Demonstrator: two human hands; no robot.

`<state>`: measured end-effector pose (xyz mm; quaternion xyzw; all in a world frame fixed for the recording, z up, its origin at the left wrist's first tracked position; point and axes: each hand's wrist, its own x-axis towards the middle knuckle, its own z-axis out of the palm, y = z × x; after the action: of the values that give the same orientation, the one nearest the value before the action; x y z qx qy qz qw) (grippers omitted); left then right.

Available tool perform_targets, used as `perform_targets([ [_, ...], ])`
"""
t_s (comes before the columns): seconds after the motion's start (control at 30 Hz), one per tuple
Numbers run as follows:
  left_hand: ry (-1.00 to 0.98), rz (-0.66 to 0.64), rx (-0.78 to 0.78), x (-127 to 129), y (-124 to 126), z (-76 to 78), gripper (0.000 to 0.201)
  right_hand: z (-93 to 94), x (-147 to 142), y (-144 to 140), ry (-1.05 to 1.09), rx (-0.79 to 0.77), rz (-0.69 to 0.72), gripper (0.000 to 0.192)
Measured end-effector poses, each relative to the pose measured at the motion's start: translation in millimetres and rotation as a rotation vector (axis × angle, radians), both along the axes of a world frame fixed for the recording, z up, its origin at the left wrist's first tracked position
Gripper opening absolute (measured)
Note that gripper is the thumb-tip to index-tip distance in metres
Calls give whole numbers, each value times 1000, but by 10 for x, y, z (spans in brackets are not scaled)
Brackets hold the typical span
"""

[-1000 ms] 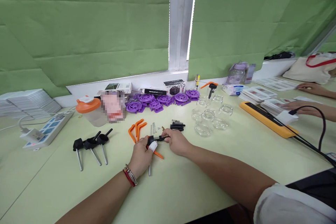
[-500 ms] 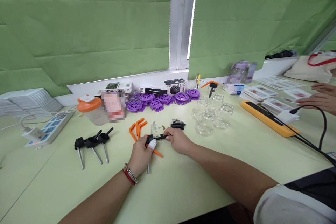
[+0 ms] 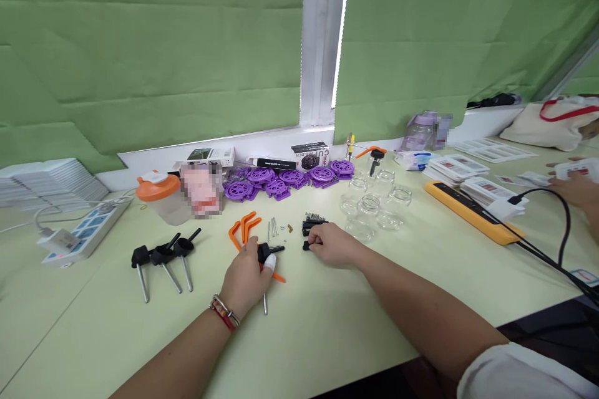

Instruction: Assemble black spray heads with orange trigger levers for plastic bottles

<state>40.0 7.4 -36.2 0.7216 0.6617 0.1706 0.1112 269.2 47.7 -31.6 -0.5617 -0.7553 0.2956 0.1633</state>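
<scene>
My left hand (image 3: pixel 246 275), with a white wrap on one fingertip, holds a black pump head with a metal tube (image 3: pixel 265 280) and an orange lever under it. My right hand (image 3: pixel 329 243) lies a short way to the right, fingers curled on a small black part (image 3: pixel 306 245) beside a heap of black parts (image 3: pixel 312 224). Loose orange levers (image 3: pixel 243 228) and thin metal pins (image 3: pixel 272 227) rest just beyond my left hand.
Three assembled black pump heads (image 3: pixel 161 260) lie at the left. Small glass jars (image 3: pixel 372 206) stand right of centre, purple wheels (image 3: pixel 285 177) along the back, an orange-lidded cup (image 3: pixel 161 196) and a power strip (image 3: pixel 87 230) left. Another person's hand (image 3: pixel 573 187) works at the far right by a yellow strip (image 3: pixel 472 212).
My right hand has let go of the piece in my left hand and moved right to the heap of black parts. The other person's hands have shifted further right.
</scene>
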Motion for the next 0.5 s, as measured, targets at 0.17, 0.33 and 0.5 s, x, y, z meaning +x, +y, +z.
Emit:
perform_targets([
  [0.17,309,-3,53,9,-73,71,49,19,24,21,-36,23,42,8],
  [0.33,459,-140,248,132,-151,145,42,60,44,15,-59,9,66,10],
  [0.5,514,-392,310,447,-39,185,24,62,66,27,-29,28,85,11],
])
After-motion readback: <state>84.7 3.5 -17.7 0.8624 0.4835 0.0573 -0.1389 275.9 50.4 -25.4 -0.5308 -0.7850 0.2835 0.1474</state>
